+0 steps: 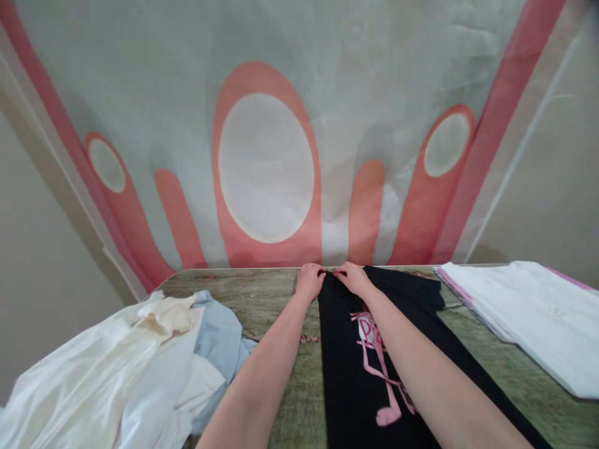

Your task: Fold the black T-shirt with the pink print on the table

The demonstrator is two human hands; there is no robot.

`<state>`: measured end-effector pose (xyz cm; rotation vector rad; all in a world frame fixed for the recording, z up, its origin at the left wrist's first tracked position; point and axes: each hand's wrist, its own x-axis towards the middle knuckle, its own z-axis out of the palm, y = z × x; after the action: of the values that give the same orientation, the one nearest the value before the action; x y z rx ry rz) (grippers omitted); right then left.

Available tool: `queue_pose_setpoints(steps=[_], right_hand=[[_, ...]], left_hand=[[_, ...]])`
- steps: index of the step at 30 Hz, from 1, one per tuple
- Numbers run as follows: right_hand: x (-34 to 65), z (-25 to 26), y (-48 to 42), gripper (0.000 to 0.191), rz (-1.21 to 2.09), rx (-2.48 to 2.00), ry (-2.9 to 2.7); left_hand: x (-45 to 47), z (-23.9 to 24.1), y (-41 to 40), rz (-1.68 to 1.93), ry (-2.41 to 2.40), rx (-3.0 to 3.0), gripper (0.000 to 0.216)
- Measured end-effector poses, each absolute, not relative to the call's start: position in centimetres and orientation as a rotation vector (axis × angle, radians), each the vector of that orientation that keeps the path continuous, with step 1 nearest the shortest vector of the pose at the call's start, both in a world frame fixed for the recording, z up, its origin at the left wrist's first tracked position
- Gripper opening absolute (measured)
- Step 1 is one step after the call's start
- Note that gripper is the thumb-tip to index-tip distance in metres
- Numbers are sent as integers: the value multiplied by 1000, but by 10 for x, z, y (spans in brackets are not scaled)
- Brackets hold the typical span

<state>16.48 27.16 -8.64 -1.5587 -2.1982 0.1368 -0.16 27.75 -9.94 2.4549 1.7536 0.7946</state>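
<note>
At five o'clock, the bare right forearm hides part of the pink-and-white printed figure on the black cloth T-shirt, its lower end cropped. Cropped too: the heaped cream-and-pale-blue cloth, eight o'clock. The tiny mark between three and four is unreadable.

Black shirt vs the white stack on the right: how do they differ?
Look: the black shirt has a pink figure print; the white stack is mostly plain white, pink at some edges.
Contact: the left hand and right hand are at the black shirt's far edge; neither touches the white stack.
Shared: both lie on the wood-grain table.
</note>
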Motion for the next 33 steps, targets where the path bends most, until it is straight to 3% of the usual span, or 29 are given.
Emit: queue_pose_setpoints(steps=[18,33], right_hand=[[154,-80,259,24,-81,-1718,-2218],[156,-84,264,23,-117,-1682,-2235]], left_hand=[[-2,-96,270,1066,1590,2521,7],[0,-90,263,1007,1725,2511,10]])
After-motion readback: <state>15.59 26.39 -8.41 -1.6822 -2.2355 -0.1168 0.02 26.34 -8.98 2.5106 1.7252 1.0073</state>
